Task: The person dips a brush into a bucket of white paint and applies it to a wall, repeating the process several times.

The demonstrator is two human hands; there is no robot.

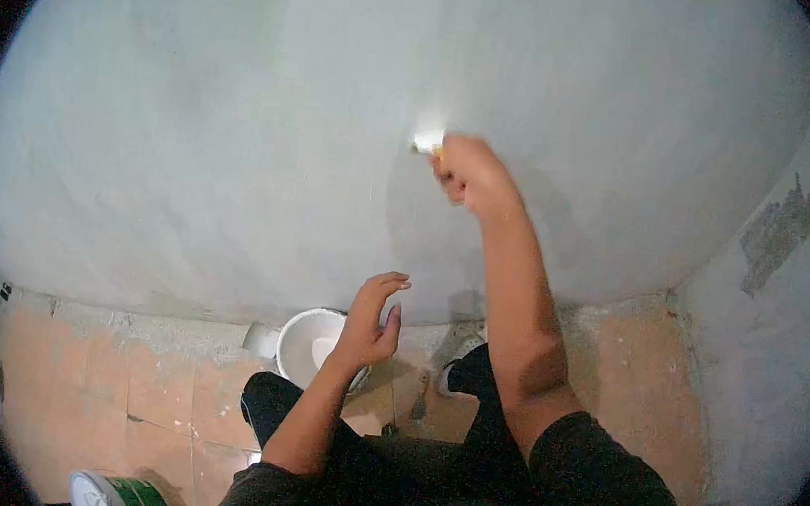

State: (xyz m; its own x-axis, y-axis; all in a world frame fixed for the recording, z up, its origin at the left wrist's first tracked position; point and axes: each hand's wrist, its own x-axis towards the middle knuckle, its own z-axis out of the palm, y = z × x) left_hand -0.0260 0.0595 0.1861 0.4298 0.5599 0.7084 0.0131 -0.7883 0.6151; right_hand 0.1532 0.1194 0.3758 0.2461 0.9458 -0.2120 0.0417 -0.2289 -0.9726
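My right hand [473,174] is raised against the grey wall [241,142] and closed around a putty knife [429,142]. The knife has a yellowish handle, and its small, shiny metal blade is at the wall, with a bright reflection above it. Motion blurs the hand a little. Lower and to the left, my left hand [375,323] hangs in the air with thumb and fingers apart, holding nothing. Below it on the floor stands a white bucket [294,330], partly hidden by my left hand and forearm; something pale lies inside.
A flat metal blade [262,340] is beside the bucket. A tool with a handle [421,397] lies on the tiled floor [163,376] between my legs. At lower left stands a green and white tub [119,496]. The right side wall [751,370] has a rough bare patch.
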